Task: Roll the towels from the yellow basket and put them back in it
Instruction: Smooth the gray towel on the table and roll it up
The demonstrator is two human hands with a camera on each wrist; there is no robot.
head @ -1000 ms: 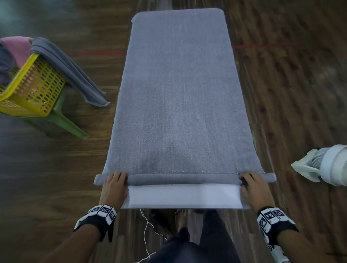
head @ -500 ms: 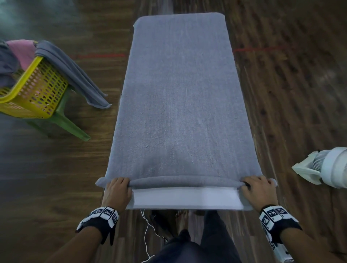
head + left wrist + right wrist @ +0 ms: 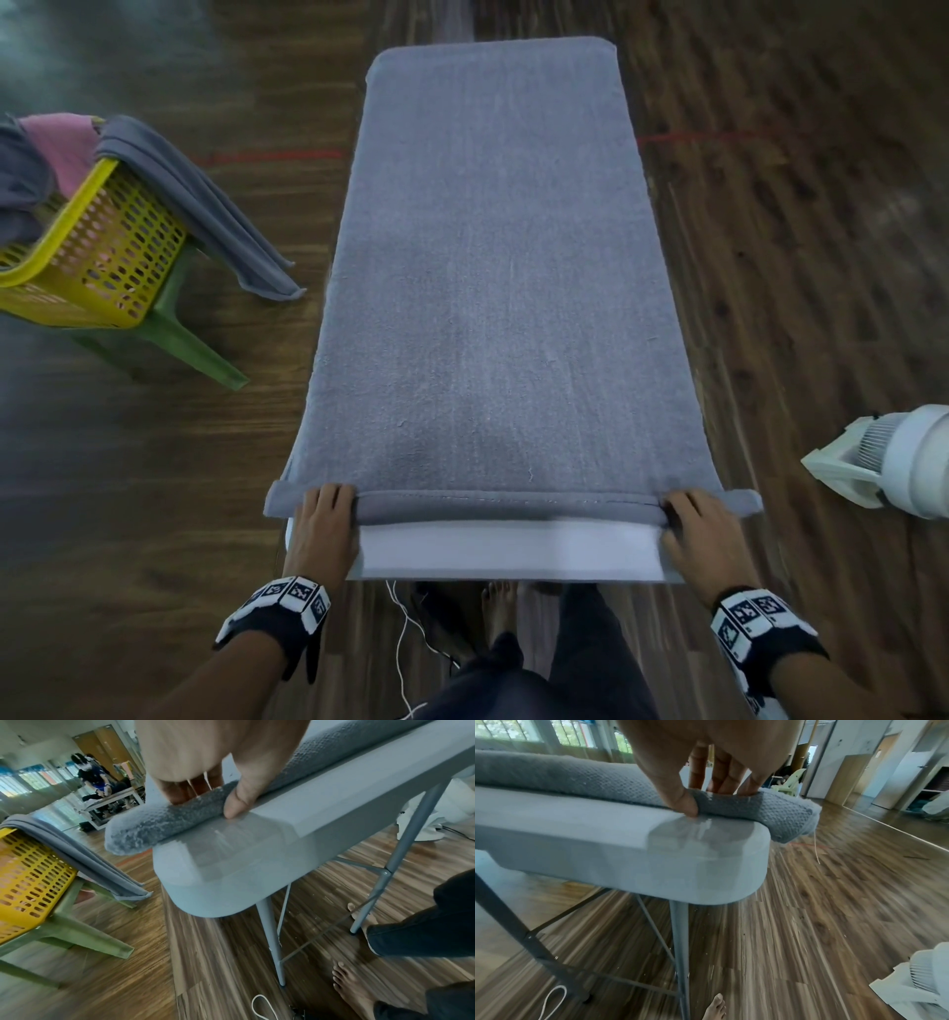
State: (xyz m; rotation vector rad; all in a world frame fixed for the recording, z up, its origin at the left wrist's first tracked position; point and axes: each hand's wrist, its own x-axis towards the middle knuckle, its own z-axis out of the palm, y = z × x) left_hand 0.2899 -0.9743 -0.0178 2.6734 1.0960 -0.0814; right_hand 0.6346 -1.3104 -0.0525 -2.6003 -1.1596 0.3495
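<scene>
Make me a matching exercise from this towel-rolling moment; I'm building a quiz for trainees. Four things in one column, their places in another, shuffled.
Things:
1. grey towel
2. yellow basket
3. white fan
4. pink towel

Places:
A. on the floor, right of the table
B. inside the basket
C. spread along the table, near end rolled
D. on a green stool, left of the table

Pairs: 1-C, 2-D, 3-A, 4-B

Four towels (image 3: pixel 493 267); one basket (image 3: pixel 92 246); one fan (image 3: pixel 893 462).
</scene>
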